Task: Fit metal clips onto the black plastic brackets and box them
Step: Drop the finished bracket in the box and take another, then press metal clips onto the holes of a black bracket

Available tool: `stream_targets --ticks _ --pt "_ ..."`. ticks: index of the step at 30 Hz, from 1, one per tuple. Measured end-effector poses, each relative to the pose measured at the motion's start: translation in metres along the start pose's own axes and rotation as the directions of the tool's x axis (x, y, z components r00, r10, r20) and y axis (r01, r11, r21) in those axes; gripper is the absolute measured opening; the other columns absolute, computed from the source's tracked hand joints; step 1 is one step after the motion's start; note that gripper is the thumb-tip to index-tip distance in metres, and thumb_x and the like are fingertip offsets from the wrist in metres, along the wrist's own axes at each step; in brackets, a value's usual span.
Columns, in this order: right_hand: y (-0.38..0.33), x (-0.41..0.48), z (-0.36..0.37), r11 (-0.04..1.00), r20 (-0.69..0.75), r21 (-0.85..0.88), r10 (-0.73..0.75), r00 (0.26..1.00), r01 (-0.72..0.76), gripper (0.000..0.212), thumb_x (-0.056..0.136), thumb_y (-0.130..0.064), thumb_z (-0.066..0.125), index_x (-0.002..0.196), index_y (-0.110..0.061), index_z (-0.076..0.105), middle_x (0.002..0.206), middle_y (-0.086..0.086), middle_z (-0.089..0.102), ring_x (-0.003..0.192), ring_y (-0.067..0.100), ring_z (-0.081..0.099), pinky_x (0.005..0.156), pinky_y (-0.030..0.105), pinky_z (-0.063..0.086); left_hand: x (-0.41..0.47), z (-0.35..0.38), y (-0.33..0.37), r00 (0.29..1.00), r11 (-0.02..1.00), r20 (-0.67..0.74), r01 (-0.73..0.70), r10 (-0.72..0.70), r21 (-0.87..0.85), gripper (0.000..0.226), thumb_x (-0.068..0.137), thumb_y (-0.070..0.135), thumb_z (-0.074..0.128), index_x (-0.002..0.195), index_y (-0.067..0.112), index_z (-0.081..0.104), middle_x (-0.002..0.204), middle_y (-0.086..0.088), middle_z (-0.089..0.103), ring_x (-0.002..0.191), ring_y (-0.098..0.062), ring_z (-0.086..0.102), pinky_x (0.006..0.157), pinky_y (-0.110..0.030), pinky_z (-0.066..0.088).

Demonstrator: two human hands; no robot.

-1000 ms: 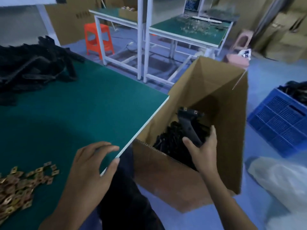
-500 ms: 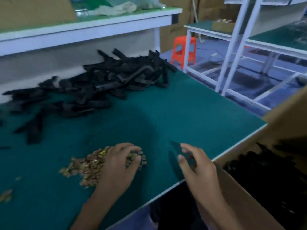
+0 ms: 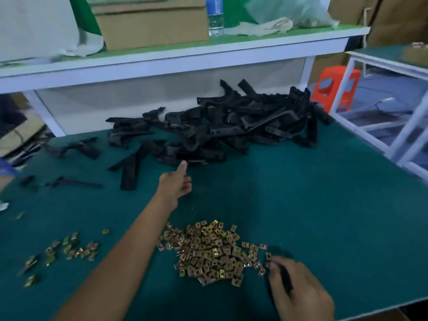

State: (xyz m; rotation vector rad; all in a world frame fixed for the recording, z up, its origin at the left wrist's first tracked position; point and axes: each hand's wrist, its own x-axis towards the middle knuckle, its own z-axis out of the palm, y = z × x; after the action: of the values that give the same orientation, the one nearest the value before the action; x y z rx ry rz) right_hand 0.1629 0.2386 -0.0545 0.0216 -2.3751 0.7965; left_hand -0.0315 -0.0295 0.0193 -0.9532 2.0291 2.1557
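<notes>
A big heap of black plastic brackets lies at the back of the green table, and a few loose brackets rest to its left. My left hand is stretched out just short of the heap's near edge, fingers apart and holding nothing. A pile of brass-coloured metal clips sits near the front edge. My right hand rests at the pile's right edge with its fingertips curled down among the outer clips; whether it grips one is unclear. The box is out of view.
A smaller scatter of clips lies at the front left. Above the table runs a white shelf carrying a cardboard box and a water bottle. An orange stool and a white-framed table stand to the right.
The view has swung left, away from the carton. My right hand let go of a bracket in the carton and came to the clips. My left hand went from the clips to the bracket heap.
</notes>
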Motion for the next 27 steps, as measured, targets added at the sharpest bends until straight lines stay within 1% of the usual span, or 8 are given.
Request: stream_targets --ticks 5,9,13,15,20,23,25,27 --pt "0.002 -0.004 0.006 1.0 -0.036 -0.008 -0.008 0.999 0.007 0.025 0.09 -0.04 0.054 0.087 -0.031 0.077 0.075 -0.017 0.065 0.061 0.004 0.059 0.061 0.022 0.044 0.034 0.02 0.013 0.994 0.974 -0.04 0.088 -0.099 -0.21 0.039 0.099 0.035 0.064 0.116 -0.001 0.062 0.088 -0.015 0.067 0.064 -0.019 0.058 0.056 -0.027 0.053" --pt "0.003 -0.002 0.008 0.999 -0.066 -0.001 -0.033 0.997 0.033 0.025 0.091 -0.039 0.054 0.084 -0.03 0.077 0.073 -0.018 0.063 0.06 0.002 0.056 0.059 0.022 0.044 0.04 0.015 0.013 0.995 0.991 -0.102 0.003 -0.017 -0.131 0.032 0.103 0.024 0.059 0.117 -0.005 0.063 0.079 -0.013 0.067 0.054 -0.017 0.054 0.039 -0.02 0.047" --pt "0.003 -0.002 0.005 0.999 -0.033 -0.017 -0.045 0.998 0.045 0.026 0.089 -0.04 0.054 0.085 -0.03 0.077 0.073 -0.016 0.064 0.061 0.004 0.057 0.051 0.016 0.04 0.008 -0.013 -0.005 0.997 0.996 -0.013 -0.08 0.08 -0.038 0.036 0.102 0.035 0.058 0.102 0.001 0.067 0.078 -0.007 0.071 0.056 -0.014 0.059 0.048 -0.025 0.048" --pt "0.004 -0.002 0.003 0.999 -0.008 -0.013 -0.039 0.999 0.039 0.026 0.089 -0.042 0.053 0.085 -0.03 0.077 0.074 -0.015 0.064 0.062 0.004 0.058 0.047 0.02 0.044 -0.02 -0.035 -0.022 0.99 0.992 0.064 -0.127 0.126 0.008 0.037 0.101 0.041 0.059 0.094 0.006 0.068 0.078 -0.005 0.073 0.058 -0.012 0.062 0.053 -0.025 0.049" --pt "-0.004 -0.001 -0.003 1.0 0.073 0.004 0.002 0.997 -0.002 0.029 0.088 -0.042 0.051 0.088 -0.028 0.077 0.077 -0.015 0.065 0.065 0.009 0.061 0.053 0.025 0.05 -0.093 -0.078 -0.053 0.952 0.954 0.217 -0.254 0.216 0.162 0.038 0.102 0.041 0.054 0.095 0.005 0.064 0.081 -0.003 0.073 0.071 -0.016 0.062 0.064 -0.028 0.05" --pt "-0.011 0.0 -0.007 0.997 0.107 0.041 0.056 0.993 -0.06 0.017 0.089 -0.033 0.062 0.104 -0.034 0.072 0.087 -0.016 0.067 0.072 0.007 0.063 0.052 0.027 0.047 -0.134 -0.089 -0.056 0.913 0.9 0.315 -0.346 0.258 0.266 0.037 0.103 0.039 0.049 0.092 0.006 0.061 0.083 -0.002 0.071 0.074 -0.011 0.061 0.069 -0.025 0.048" --pt "-0.015 0.001 -0.011 0.992 0.14 0.103 0.06 0.988 -0.075 0.04 0.09 -0.028 0.073 0.124 -0.043 0.059 0.102 -0.021 0.06 0.083 0.005 0.057 0.057 0.021 0.043 -0.159 -0.091 -0.057 0.871 0.845 0.416 -0.414 0.26 0.339 0.042 0.1 0.049 0.048 0.088 0.01 0.058 0.078 0.001 0.065 0.071 -0.007 0.055 0.069 -0.022 0.045" --pt "-0.02 0.003 -0.016 0.989 0.195 0.136 0.025 0.981 -0.052 0.076 0.078 -0.031 0.084 0.141 -0.046 0.044 0.125 -0.019 0.052 0.104 -0.003 0.05 0.071 0.027 0.046 -0.178 -0.092 -0.061 0.818 0.77 0.533 -0.479 0.217 0.421 0.045 0.098 0.061 0.047 0.084 0.019 0.057 0.075 0.008 0.058 0.072 -0.005 0.051 0.072 -0.025 0.042"
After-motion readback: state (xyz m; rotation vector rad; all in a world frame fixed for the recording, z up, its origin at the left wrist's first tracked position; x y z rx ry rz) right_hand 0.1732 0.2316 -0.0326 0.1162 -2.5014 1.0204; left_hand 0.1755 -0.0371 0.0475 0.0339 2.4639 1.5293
